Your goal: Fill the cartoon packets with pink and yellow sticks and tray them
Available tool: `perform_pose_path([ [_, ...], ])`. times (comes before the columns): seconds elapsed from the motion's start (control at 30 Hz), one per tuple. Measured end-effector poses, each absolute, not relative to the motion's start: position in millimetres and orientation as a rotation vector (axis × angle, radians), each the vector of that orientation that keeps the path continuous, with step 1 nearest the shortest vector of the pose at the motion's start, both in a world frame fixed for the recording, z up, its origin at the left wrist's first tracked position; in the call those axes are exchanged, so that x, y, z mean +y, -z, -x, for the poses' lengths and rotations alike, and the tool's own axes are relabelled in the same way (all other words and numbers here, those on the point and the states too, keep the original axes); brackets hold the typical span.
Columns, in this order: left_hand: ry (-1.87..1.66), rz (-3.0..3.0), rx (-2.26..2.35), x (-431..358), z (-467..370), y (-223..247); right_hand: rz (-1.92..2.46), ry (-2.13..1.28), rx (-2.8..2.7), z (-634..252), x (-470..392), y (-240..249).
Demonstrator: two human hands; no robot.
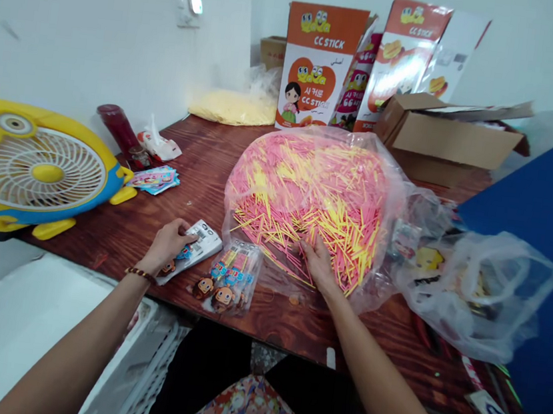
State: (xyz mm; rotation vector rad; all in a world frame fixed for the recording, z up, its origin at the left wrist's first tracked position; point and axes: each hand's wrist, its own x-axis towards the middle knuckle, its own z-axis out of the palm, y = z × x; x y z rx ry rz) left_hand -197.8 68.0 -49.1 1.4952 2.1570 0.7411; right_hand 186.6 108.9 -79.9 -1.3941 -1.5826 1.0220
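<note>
My left hand (169,245) grips the left edge of a stack of white printed packets (200,246) at the table's front. Right beside that stack lie clear packets (228,278) with a cartoon figure and pink and yellow sticks inside. My right hand (317,260) reaches into the open front of a large clear bag (265,135) full of thin pink and yellow sticks (348,236). Its fingers are pressed together at the edge of the pile, and what they pinch is too small to make out.
A yellow and blue fan (47,172) stands at the left, near a dark red bottle (117,128). Printed boxes (318,71) and an open carton (456,140) line the back. A plastic bag (487,293) lies at the right, beside a blue panel (552,220).
</note>
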Motion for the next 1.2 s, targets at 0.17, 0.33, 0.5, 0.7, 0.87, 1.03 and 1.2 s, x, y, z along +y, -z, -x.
perform_pose_path([
  [0.17, -0.795, -1.492, 2.158, 65, 199, 47, 1.159, -0.997, -1.397, -182, 106, 83],
  [0.33, -0.911, -1.533, 2.123, 61, 200, 48, 1.181, -1.046, -1.436, -179, 105, 91],
  [0.5, -0.995, -1.533, 2.077, 62, 206, 55, 1.211, -1.082, -1.454, -175, 105, 87],
  [0.7, -1.116, -1.436, 1.963, 66, 216, 55, 1.303, -0.982, -1.584, -173, 103, 77],
  [0.87, -1.303, -1.275, 1.81, 59, 216, 36, 1.37, -0.928, -1.61, -177, 103, 77],
  [1.03, -1.502, -1.121, 1.706, 49, 212, 12, 1.334, -0.961, -1.607, -181, 101, 76],
  [1.2, -1.527, -0.897, 1.525, 31, 186, -19, 1.225, -1.015, -1.53, -180, 101, 76],
])
